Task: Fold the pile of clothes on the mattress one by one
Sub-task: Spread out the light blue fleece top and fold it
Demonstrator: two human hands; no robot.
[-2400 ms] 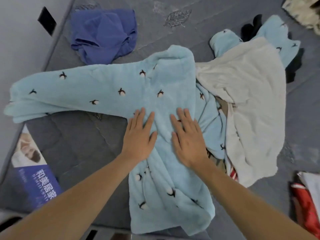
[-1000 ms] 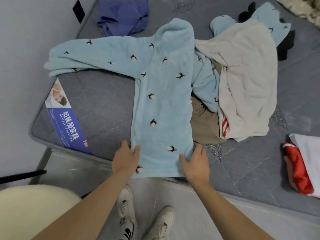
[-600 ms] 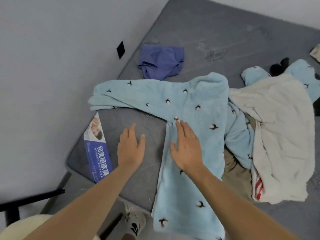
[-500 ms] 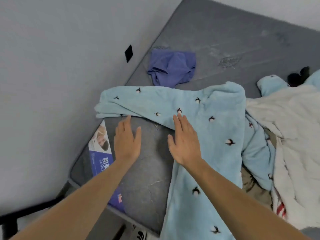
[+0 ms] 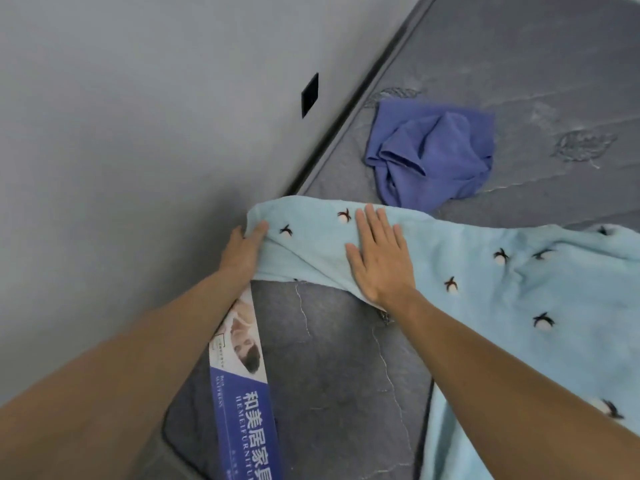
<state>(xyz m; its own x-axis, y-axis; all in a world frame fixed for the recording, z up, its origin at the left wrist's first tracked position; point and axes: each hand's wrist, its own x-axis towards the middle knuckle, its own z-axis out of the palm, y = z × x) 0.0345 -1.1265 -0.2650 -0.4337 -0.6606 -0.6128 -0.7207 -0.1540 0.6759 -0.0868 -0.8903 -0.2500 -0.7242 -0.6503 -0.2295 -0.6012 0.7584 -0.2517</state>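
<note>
Sleeve-fold step on the light-blue fleece garment (image 5: 519,289). Our left hand (image 5: 244,252) grips the cuff; right hand (image 5: 381,261) presses flat, fingers straight. Next, likely: carry sleeve across body.

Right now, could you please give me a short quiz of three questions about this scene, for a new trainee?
1. True or false: the right hand lies flat, with straight fingers, on the light blue garment.
2. Multiple choice: where does the left hand grip the light blue garment?
A. at the sleeve end near the wall
B. at the hem
C. nowhere, it rests on the mattress
3. Fill in the missing word: the crumpled cloth lying beyond the sleeve is ____ in colour.

Key: 1 true; 2 A; 3 purple-blue.
</note>
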